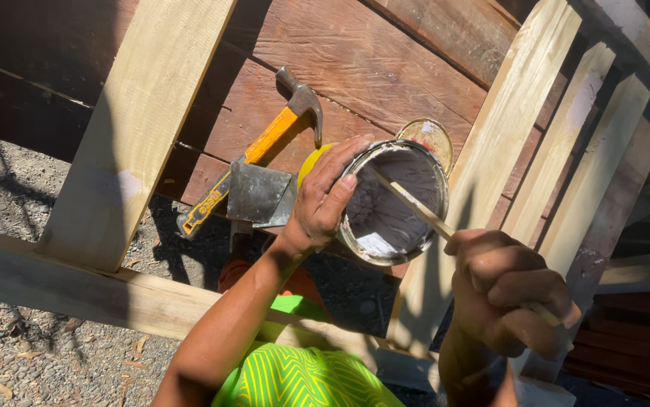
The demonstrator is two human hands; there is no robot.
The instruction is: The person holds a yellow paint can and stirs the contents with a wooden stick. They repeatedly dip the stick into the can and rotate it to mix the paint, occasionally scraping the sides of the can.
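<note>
Your left hand grips the open paint can by its rim, thumb curled over the edge, fingers wrapped on the outside wall. Your right hand is clenched around a thin wooden stick whose far end dips into the can's whitish contents. Just beyond your left fingers lie a hammer and what looks like a metal scraper.
</note>
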